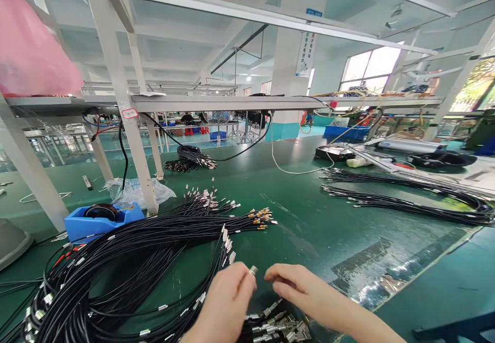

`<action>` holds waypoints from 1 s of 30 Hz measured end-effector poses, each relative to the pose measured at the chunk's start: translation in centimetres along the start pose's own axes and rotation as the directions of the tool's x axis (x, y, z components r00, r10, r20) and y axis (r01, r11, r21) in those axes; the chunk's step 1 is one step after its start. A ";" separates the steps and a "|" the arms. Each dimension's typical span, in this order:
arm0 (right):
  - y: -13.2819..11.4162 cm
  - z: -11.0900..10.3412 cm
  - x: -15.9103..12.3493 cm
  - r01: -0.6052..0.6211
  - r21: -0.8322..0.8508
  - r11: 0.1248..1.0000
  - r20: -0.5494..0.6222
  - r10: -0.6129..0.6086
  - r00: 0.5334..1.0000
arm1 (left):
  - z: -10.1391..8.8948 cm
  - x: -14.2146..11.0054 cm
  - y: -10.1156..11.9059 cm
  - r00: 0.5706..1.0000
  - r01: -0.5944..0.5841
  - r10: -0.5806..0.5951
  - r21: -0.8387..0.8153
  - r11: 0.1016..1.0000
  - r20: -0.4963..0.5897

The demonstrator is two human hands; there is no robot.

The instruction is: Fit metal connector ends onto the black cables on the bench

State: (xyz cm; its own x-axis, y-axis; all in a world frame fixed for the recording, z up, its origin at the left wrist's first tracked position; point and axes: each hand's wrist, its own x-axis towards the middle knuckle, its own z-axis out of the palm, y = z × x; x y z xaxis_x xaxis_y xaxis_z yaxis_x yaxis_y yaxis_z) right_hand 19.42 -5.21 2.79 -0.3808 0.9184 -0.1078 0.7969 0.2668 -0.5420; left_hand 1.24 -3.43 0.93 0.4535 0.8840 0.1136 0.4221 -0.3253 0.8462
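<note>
My left hand [228, 301] pinches a black cable by its end, and the small silver connector [253, 270] pokes out past the thumb and forefinger. To the right, a short gap away, my right hand [299, 285] hovers with thumb and fingers apart and nothing visible between them. Under and between the hands lies a cluster of metal connectors [284, 327] on black cables. A large looped bundle of black cables [127, 234] spreads over the green table [286, 188] on the left, with silver and yellowish ends fanned toward the middle.
A blue tape dispenser [87, 224] stands at left beside a white shelf post [133, 142]. Farther back lies a small coiled cable bundle [189, 157]. More black cables [417, 191] curve along the right. A shelf [232, 104] crosses above the table.
</note>
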 end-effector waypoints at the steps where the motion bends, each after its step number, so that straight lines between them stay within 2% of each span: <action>1: 0.6 0.1 0.1 -0.016 -0.042 0.999 -0.011 0.016 1.000 | -1.2 -0.1 0.2 0.999 0.023 -0.026 -0.071 0.997 -0.040; 5: 2.1 1.0 0.5 -0.046 -0.116 0.992 0.002 0.046 0.999 | -5.0 -1.1 0.0 0.983 0.067 -0.127 -0.384 0.921 -0.131; 8: 1.7 0.6 0.5 -0.058 -0.109 0.992 -0.009 0.058 0.998 | -5.6 -1.6 -0.2 0.979 0.066 -0.153 -0.495 0.866 -0.136; 11: 0.0 -1.0 0.3 -0.061 -0.064 0.996 -0.021 0.060 0.998 | -4.0 -1.2 -0.1 0.991 0.060 -0.107 -0.447 0.892 -0.081; 14: -2.0 -2.4 0.2 -0.053 -0.001 0.999 -0.013 0.053 0.998 | -1.2 -0.3 0.0 0.998 0.065 -0.061 -0.283 0.957 0.025; 16: -3.2 -2.7 0.3 -0.064 0.037 0.997 -0.010 0.065 0.998 | 0.4 0.0 0.0 0.993 0.070 -0.046 -0.237 0.969 0.105; 18: -3.8 -2.6 0.4 -0.089 0.056 0.994 -0.015 0.090 0.996 | 1.3 0.0 -0.1 0.990 0.059 -0.025 -0.247 0.967 0.138; 21: -4.0 -2.1 0.6 -0.118 0.084 0.989 -0.023 0.121 0.992 | 1.5 -0.4 -0.2 0.988 0.052 -0.014 -0.241 0.969 0.154; 23: -3.9 -1.8 0.7 -0.117 0.111 0.987 -0.026 0.120 0.992 | 1.2 -0.5 -0.2 0.985 0.087 -0.049 -0.225 0.970 0.168; 25: -3.8 -1.6 0.7 -0.104 0.107 0.989 -0.013 0.106 0.994 | 1.0 -0.6 -0.2 0.988 0.109 -0.081 -0.231 0.967 0.130; 28: -3.8 -1.4 0.9 -0.048 0.059 0.997 0.036 0.046 0.998 | 0.9 -0.4 -0.4 0.998 0.054 -0.047 -0.229 0.972 0.036; 30: -3.9 -1.3 0.9 -0.015 0.058 0.998 0.025 0.014 1.000 | 0.8 -0.3 -0.6 0.999 0.027 -0.018 -0.235 0.972 0.040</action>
State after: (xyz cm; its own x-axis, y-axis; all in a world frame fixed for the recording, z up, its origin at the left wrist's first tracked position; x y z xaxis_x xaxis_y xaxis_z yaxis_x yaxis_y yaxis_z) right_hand 16.57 -5.00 5.89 -0.3814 0.9144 -0.1356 0.7739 0.2357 -0.5878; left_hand 1.52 -3.78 -0.05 0.4767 0.8757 0.0772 0.2379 -0.2131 0.9476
